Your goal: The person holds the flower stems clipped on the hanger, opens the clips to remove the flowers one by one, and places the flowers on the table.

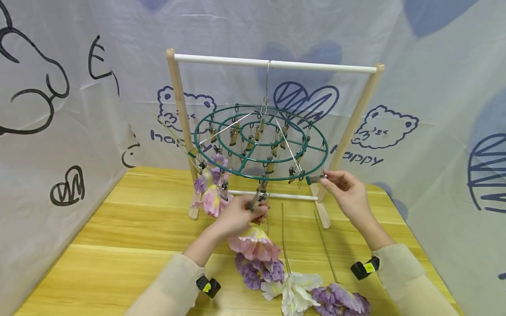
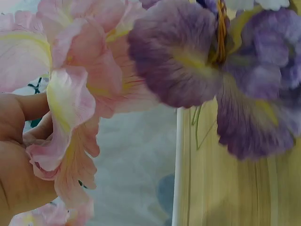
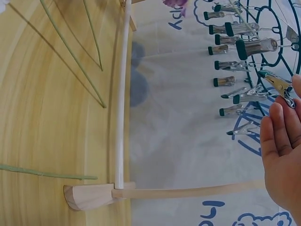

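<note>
A round green clip hanger (image 1: 253, 176) hangs by its hook from a rack, with many metal clips around its rings. At its front, my left hand (image 1: 237, 216) grips a hanging clip (image 1: 261, 193); a pink artificial flower (image 1: 256, 245) droops directly below, partly screening that hand in the left wrist view. What its hidden fingers do with the stem cannot be told. On the hanger's right side, my right hand (image 1: 349, 193) pinches another clip (image 1: 315, 179) between thumb and fingers. This clip (image 3: 277, 84) holds no flower.
Purple and pink flowers (image 1: 213, 197) hang at the hanger's left. On the wooden table (image 1: 118, 263) lie a purple flower (image 1: 258, 270), a white flower (image 1: 294, 292) and another purple flower (image 1: 340, 300), stems pointing toward the rack (image 1: 276, 64). A printed sheet (image 1: 118, 26) stands behind.
</note>
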Demonstrator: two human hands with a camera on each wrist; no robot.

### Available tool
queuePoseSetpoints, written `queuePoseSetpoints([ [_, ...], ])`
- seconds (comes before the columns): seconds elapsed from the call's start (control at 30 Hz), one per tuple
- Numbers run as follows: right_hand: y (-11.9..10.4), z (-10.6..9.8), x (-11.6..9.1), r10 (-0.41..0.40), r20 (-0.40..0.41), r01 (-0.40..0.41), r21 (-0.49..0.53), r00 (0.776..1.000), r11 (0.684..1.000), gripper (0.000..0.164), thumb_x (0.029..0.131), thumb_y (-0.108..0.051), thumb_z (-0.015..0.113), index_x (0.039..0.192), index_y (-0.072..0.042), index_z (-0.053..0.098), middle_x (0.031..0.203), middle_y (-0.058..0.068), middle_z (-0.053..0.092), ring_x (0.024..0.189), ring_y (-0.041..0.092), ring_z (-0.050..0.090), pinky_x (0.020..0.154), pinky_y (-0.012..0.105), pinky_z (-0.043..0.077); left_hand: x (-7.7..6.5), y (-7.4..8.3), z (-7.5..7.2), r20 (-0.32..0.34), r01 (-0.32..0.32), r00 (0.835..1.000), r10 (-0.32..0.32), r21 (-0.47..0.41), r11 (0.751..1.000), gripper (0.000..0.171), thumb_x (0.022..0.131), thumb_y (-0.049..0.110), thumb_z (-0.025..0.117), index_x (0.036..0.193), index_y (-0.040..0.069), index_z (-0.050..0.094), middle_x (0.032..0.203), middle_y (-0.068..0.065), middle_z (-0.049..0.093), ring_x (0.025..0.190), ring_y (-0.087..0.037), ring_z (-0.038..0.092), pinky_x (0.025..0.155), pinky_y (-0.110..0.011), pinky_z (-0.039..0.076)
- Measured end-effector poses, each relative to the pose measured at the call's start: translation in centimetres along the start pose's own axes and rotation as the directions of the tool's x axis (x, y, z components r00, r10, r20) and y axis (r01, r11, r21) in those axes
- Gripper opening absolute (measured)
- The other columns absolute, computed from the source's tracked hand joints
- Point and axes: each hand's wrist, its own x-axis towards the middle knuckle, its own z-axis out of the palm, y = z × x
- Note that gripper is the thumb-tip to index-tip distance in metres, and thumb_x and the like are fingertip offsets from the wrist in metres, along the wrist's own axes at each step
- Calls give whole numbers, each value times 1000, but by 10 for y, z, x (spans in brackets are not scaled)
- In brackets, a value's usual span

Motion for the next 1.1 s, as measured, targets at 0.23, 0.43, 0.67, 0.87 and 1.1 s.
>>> queuePoseSetpoints([
  [0.23, 0, -2, 2, -4, -24, 3, -26, 1000, 1000, 38, 101, -25, 72, 127, 2, 67, 102, -18, 70, 95, 4, 65, 76, 12, 54, -8, -4, -16, 52, 1, 999, -6, 84, 996, 17, 105, 10, 62, 112, -4, 69, 90, -8, 71, 82, -23, 68, 78, -32, 62],
  [0.43, 1, -4, 3, -23, -41, 22, -26, 999, 999, 37, 102, -24, 70, 130, 1, 67, 102, -18, 70, 97, 4, 64, 87, 11, 54, -16, -15, -25, 28, 46, 998, -50, 144, 989, 17, 105, 14, 63, 108, -2, 69, 89, -6, 73, 87, -31, 71, 77, -32, 62],
  [0.67, 0, -6, 3, -41, -49, 39, -29, 998, 999, 37, 103, -23, 69, 131, 0, 67, 102, -13, 71, 94, 3, 65, 86, 12, 53, -22, -30, -36, 42, 65, 997, -72, 146, 987, 20, 104, 5, 60, 113, -11, 67, 89, -12, 72, 78, -19, 68, 70, -28, 61],
  [0.87, -1, -6, 1, -32, -39, 31, -19, 999, 999, 37, 103, -23, 69, 132, 0, 67, 102, -15, 71, 94, 4, 65, 86, 12, 54, -27, -42, -43, 1, 117, 993, -120, 202, 972, 20, 103, 7, 62, 110, -11, 69, 87, -15, 72, 72, -14, 65, 64, -25, 57],
  [1.1, -2, -4, 0, -38, -31, 38, -8, 999, 999, 35, 103, -21, 69, 131, 0, 67, 101, -14, 71, 93, 4, 66, 86, 13, 54, -31, -55, -50, -44, 160, 987, -154, 243, 957, 19, 101, 4, 63, 109, -12, 70, 80, -9, 70, 69, -12, 63, 62, -24, 56],
])
